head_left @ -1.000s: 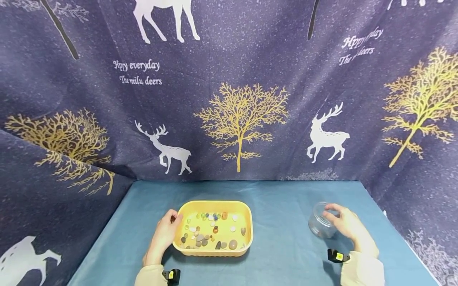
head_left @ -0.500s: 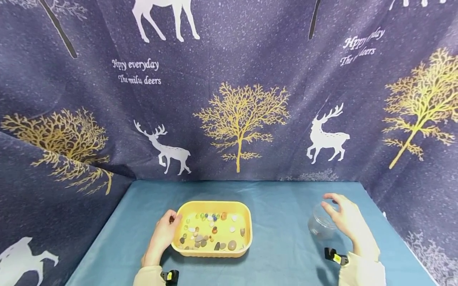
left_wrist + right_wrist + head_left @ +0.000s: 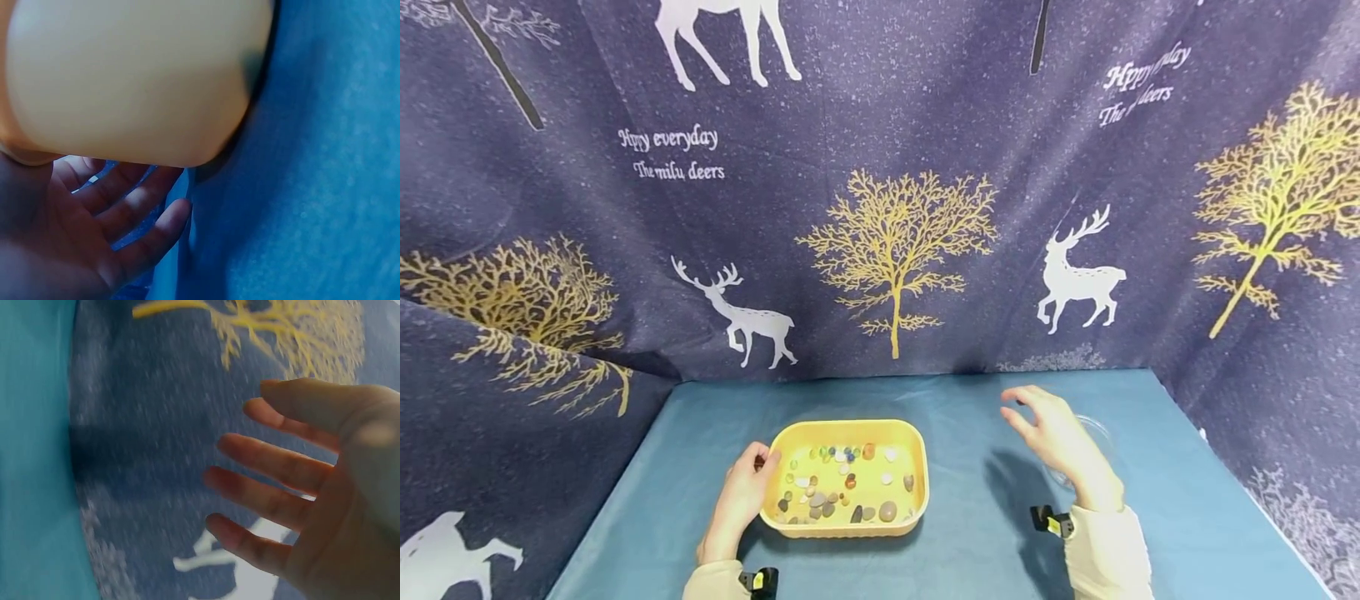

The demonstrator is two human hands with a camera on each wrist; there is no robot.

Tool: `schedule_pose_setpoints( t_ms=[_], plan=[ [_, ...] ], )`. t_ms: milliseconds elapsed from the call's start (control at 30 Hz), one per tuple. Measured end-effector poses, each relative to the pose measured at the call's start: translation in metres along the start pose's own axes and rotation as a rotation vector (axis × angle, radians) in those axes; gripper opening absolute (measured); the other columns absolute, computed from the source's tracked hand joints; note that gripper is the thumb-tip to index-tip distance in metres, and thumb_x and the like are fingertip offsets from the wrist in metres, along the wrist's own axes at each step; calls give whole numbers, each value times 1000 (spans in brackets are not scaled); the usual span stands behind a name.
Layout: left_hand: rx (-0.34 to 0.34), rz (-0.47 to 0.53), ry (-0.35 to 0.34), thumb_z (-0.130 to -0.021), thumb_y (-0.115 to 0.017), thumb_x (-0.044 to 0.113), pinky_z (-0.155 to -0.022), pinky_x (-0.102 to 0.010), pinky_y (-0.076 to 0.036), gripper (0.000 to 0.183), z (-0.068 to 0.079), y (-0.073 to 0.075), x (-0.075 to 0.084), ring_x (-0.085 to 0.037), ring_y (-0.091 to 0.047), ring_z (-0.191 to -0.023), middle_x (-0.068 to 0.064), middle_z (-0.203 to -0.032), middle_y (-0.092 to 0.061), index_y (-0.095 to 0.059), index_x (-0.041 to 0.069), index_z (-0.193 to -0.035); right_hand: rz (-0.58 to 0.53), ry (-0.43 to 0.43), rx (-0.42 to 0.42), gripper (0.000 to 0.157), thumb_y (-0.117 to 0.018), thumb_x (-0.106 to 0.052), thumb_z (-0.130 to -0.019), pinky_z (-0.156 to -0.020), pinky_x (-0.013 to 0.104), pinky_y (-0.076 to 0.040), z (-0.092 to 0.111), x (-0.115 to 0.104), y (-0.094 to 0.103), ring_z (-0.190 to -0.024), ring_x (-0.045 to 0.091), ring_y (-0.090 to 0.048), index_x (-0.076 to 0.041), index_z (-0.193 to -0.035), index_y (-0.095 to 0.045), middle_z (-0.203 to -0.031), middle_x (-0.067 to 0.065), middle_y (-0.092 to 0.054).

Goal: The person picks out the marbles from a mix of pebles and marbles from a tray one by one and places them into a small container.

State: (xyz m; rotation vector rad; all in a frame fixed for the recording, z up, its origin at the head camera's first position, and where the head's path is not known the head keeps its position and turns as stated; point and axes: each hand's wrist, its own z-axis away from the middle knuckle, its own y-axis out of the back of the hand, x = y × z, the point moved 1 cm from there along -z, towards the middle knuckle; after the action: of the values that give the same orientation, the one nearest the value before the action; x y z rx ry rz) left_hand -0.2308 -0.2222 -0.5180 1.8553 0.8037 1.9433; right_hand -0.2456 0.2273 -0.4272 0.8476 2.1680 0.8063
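Note:
A yellow plastic basin (image 3: 850,531) stands on the cloth, with pebbles (image 3: 888,511) and small coloured glass stones (image 3: 842,454) scattered over its floor. My left hand (image 3: 739,493) holds the basin's left rim, thumb over the edge and the other fingers along the outer wall; the left wrist view shows them beside that wall (image 3: 137,81). My right hand (image 3: 1063,442) is raised in the air right of the basin, fingers spread and apart from the thumb, holding nothing. Behind it is a clear glass jar (image 3: 1102,432), largely hidden by the hand and wrist.
Blue cloth (image 3: 958,500) covers the table. A dark curtain (image 3: 880,108) printed with deer and golden trees hangs at the back and down both sides.
My right hand has left the jar's mouth, risen and moved left towards the basin. The left hand keeps its hold on the rim. The head view has shifted slightly.

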Motion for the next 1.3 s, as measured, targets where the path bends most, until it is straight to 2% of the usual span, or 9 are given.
schedule_pose_setpoints(
  t_ms=[100, 233, 433, 633, 767, 967, 1067, 1200, 1300],
  plan=[
    [-5, 3, 4, -103, -51, 29, -63, -32, -39, 22, 0, 0, 0, -19, -48, -71, -7, -85, -53, -51, 7, -98, -3, 51, -52, 16, -73, -4, -85, -84, 45, -48, -13, -10, -13, -95, 28, -65, -5, -100, -69, -99, 8, -68],
    [3, 2, -7, -103, -52, 28, -65, -33, -40, 21, -1, 0, -1, -19, -49, -71, -7, -86, -54, -51, 8, -98, 46, 134, -142, 14, -74, -7, -86, -84, 43, -49, -31, -25, -28, -94, 26, -65, -8, -99, -69, -99, 7, -68],
    [25, 1, -21, -102, -52, 28, -67, -33, -40, 21, 0, 2, -1, -20, -49, -73, -8, -88, -55, -51, 7, -97, 114, 272, -287, 13, -74, -14, -87, -74, 41, -51, -57, -48, -53, -87, 23, -63, -13, -99, -68, -98, 3, -65],
    [13, 18, -15, -103, -52, 28, -66, -32, -39, 21, 3, 0, 0, -19, -49, -72, -7, -88, -54, -51, 8, -97, 205, 351, -547, 13, -69, -20, -92, -72, 42, -48, -62, -74, -86, -90, 21, -60, -17, -105, -68, -98, -1, -62],
    [8, 28, -7, -103, -52, 29, -66, -32, -39, 22, 3, 0, 1, -19, -48, -72, -7, -86, -53, -51, 8, -97, 212, 359, -704, 14, -65, -23, -95, -75, 41, -46, -63, -90, -109, -91, 17, -60, -18, -108, -68, -97, -5, -62],
    [7, 12, 8, -103, -52, 30, -65, -32, -39, 22, 2, 2, 1, -19, -48, -72, -7, -87, -53, -51, 8, -98, 184, 391, -748, 3, -65, -19, -95, -63, 28, -44, -74, -106, -133, -70, 7, -53, -20, -92, -66, -81, -10, -59],
    [-1, 21, 11, -103, -52, 30, -64, -32, -39, 22, 2, 2, 2, -19, -48, -71, -8, -87, -53, -51, 8, -99, 168, 331, -813, 2, -67, -16, -93, -60, 25, -41, -85, -112, -139, -66, 7, -48, -17, -94, -66, -80, -9, -57],
    [-2, 37, 12, -102, -53, 29, -64, -32, -40, 22, 1, 1, 2, -20, -49, -72, -8, -87, -53, -51, 7, -99, 136, 238, -896, 10, -68, -12, -92, -66, 24, -44, -99, -122, -143, -71, 7, -52, -15, -102, -69, -89, -9, -61],
    [10, 38, 17, -102, -53, 27, -64, -31, -39, 20, 2, 0, 2, -19, -48, -72, -7, -85, -52, -52, 7, -98, 117, 211, -927, 7, -67, -12, -93, -69, 24, -45, -107, -127, -148, -71, 8, -53, -15, -99, -68, -89, -9, -61]
  ],
)
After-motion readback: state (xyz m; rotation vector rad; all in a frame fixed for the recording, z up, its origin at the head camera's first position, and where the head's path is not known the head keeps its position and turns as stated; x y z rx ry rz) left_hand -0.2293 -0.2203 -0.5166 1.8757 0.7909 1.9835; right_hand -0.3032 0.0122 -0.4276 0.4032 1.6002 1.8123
